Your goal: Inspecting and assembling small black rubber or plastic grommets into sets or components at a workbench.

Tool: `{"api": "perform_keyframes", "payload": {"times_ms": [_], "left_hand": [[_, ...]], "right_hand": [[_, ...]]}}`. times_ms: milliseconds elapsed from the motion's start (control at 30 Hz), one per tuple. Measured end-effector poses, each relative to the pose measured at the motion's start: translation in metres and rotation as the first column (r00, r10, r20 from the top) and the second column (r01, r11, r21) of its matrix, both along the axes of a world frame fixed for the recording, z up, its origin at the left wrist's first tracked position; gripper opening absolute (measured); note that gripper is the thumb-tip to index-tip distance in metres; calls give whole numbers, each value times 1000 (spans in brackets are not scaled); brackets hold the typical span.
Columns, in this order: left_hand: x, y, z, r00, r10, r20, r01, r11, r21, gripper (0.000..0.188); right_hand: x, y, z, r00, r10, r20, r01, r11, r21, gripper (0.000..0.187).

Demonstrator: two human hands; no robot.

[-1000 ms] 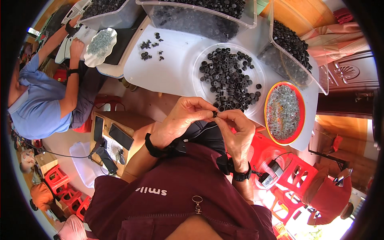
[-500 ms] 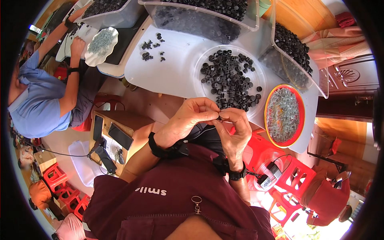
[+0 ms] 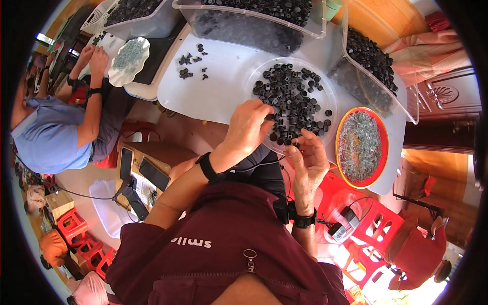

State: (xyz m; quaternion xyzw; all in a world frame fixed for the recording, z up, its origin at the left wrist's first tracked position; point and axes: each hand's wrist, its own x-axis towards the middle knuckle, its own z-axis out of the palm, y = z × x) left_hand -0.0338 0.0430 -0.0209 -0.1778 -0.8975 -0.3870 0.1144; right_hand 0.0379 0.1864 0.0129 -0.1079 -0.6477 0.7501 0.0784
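The left grip (image 3: pixel 247 127) has parted from the right grip (image 3: pixel 310 162), shifting toward the round clear plastic tray (image 3: pixel 330 91), probably to reach the small black plastic cylinders (image 3: pixel 287 96) just beyond. Its fingers are half curled; any hold is lost against the black. Right fingers are loosely bent; whether they pinch the dark speck there, I cannot tell.

The table (image 3: pixel 203 101) bears tubs (image 3: pixel 239 29), tray (image 3: pixel 329 91), bowl (image 3: pixel 385 145) and, seemingly, black fittings (image 3: pixel 186 73).

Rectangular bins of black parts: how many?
3: the upper-left bin, the top-centre bin behind the round tray, and the upper-right bin. More may be hidden.
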Motion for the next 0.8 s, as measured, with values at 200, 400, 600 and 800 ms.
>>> {"api": "perform_keyframes", "payload": {"times_ms": [200,400,600,800], "left_hand": [[2,8,-3,997,25,-72,-30,997,-69,25],[1,8,-7,995,17,-96,-24,997,-68,26],[-1,-1,-2,998,66,-17,-61,979,196,25],[6,-21,9,864,-262,429,-152,678,719,16]], "right_hand": [[4,13,-20,999,51,-12,-52,996,-71,23],[1,11,-19,999,21,-35,-26,989,-142,20],[3,9,-16,999,-16,40,27,960,-278,18],[-2,6,-23,998,16,-57,-34,943,-330,20]]}}
